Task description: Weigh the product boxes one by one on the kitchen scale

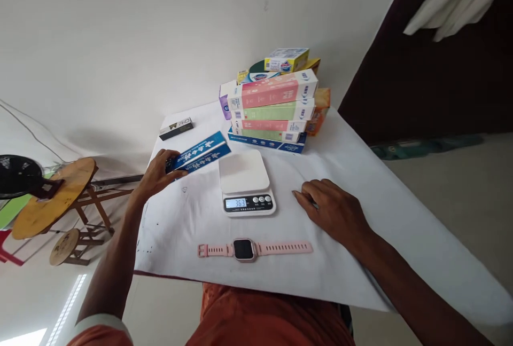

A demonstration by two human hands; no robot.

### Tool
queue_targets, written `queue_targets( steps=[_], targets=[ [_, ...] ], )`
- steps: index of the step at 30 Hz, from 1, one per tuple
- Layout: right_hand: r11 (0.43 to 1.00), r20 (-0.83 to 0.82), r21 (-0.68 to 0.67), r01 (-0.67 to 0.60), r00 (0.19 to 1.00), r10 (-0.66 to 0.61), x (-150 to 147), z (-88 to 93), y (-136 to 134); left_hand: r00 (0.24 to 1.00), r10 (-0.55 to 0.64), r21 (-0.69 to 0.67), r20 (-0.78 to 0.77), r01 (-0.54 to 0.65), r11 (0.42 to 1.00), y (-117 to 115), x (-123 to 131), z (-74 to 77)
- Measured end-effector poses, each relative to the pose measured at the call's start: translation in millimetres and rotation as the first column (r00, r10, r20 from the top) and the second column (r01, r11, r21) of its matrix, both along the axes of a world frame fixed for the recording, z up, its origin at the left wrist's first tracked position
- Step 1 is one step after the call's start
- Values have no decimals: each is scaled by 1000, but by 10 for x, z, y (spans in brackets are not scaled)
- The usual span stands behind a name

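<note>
My left hand (pixel 162 172) grips one end of a long blue toothpaste box (pixel 200 154) with white lettering. Tilted, the box is held above the table just left of a white digital kitchen scale (pixel 244 172). Nothing lies on the scale's plate, and its lit display (pixel 236 203) shows digits that look like 363. My right hand (pixel 334 210) rests on the cloth to the right of the scale, fingers curled; whether they hold anything is hidden. In front of the scale a pink smartwatch (pixel 243 250) lies flat, its strap stretched out.
Several long pink, green and blue cartons (pixel 276 92) are stacked behind the scale, with soap boxes (pixel 286 60) beyond. A small black-and-white box (pixel 176 128) sits at the back left. White cloth covers the table (pixel 172 250). Left on the floor are a wooden stool (pixel 66 247) and a fan (pixel 20 176).
</note>
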State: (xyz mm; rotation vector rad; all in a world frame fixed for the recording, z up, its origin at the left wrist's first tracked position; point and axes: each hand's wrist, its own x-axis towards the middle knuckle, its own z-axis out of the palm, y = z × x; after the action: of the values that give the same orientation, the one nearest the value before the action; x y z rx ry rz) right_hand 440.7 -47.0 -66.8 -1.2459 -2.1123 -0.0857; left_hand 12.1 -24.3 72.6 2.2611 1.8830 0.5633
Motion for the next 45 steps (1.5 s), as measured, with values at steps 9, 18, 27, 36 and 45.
queue_targets(
  steps=[9, 18, 27, 36, 45],
  targets=[
    [1000, 23, 9, 7, 1000, -8, 2, 11, -2, 954, -298, -118, 18, 298, 947, 60, 979, -165],
    [1000, 4, -7, 8, 1000, -8, 7, 27, -5, 945, -292, -115, -147, 277, 954, 42, 1067, -37],
    [1000, 26, 0, 23, 999, -23, -5, 10, 5, 940, -313, -53, -133, 309, 950, 53, 1228, -60],
    [999, 20, 35, 39, 999, -40, -1, -5, 15, 939, -341, -100, -35, 336, 936, 107, 1224, -232],
    [998, 33, 30, 51, 998, -52, -5, -28, 12, 908, -401, 284, -118, 418, 863, 632, 1547, 915]
  ],
)
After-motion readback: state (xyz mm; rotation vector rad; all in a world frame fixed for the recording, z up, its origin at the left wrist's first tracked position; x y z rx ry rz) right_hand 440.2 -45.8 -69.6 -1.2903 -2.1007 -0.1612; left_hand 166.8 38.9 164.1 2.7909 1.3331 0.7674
